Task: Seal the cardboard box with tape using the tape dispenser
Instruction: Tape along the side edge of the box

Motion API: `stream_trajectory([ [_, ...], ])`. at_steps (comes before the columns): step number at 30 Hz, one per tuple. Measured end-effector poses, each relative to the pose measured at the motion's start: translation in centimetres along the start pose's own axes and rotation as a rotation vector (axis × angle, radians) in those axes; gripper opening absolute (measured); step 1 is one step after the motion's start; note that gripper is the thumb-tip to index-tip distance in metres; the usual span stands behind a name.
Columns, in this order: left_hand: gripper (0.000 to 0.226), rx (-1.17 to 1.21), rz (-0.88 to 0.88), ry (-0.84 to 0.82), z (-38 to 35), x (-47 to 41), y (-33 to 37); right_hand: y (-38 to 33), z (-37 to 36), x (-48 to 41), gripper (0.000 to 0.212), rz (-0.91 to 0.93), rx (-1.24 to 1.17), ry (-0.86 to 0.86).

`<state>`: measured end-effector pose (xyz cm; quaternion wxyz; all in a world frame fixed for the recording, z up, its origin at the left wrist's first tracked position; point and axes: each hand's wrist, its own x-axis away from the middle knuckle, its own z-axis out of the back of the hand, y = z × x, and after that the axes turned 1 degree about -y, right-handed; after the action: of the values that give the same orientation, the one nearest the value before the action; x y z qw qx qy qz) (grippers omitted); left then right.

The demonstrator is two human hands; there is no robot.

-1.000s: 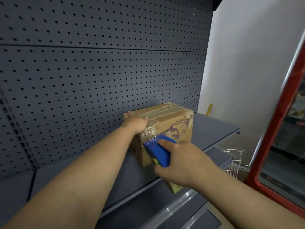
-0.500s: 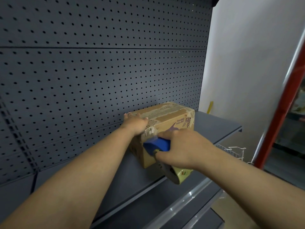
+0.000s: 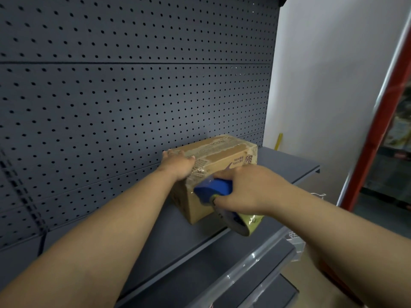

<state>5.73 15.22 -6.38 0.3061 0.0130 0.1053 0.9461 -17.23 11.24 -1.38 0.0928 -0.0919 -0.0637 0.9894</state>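
Note:
A printed brown cardboard box (image 3: 224, 156) stands on the dark grey shelf (image 3: 287, 163) against the pegboard. My left hand (image 3: 179, 164) presses down flat on the box's near top corner, over crinkled clear tape. My right hand (image 3: 249, 188) grips a blue tape dispenser (image 3: 213, 188) held against the box's near side face, just below the top edge. The tape roll (image 3: 244, 223) hangs under my right hand, past the shelf's front edge.
A dark perforated pegboard (image 3: 133, 96) backs the shelf. A white wall and a red frame post (image 3: 378, 134) stand to the right. A lower grey shelf (image 3: 244, 270) and part of a white wire basket (image 3: 318, 195) lie below. A yellow object (image 3: 278, 141) leans at the wall.
My right hand has slid the dispenser up the box's side face toward the top edge, and the roll now shows below my hand. The left hand has stayed put on the corner.

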Motion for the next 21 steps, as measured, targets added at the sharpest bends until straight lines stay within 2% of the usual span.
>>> stream_trajectory([
  [7, 0.065, 0.013, 0.002, 0.005, -0.1, -0.1, -0.2, 0.1, 1.0, 0.6, 0.039, -0.011, -0.063, -0.046],
  [10, 0.066, 0.018, 0.018, -0.009, 0.0, 0.0, -0.2, -0.3, 0.5, 0.5, 0.042, -0.002, 0.031, 0.029],
  [13, 0.065, 0.053, 0.03, -0.016, 0.2, 0.3, -0.1, -0.5, 0.2, 0.7, 0.041, 0.006, -0.008, -0.013],
  [16, 0.065, 0.051, 0.018, -0.012, 0.3, 0.4, 0.0, -0.3, 0.5, 0.7, 0.044, -0.011, 0.031, 0.018],
  [21, 0.064, 0.072, 0.017, -0.021, 0.6, 0.8, -0.2, 0.5, -1.2, 1.9, 0.033, -0.063, 0.123, -0.036],
])
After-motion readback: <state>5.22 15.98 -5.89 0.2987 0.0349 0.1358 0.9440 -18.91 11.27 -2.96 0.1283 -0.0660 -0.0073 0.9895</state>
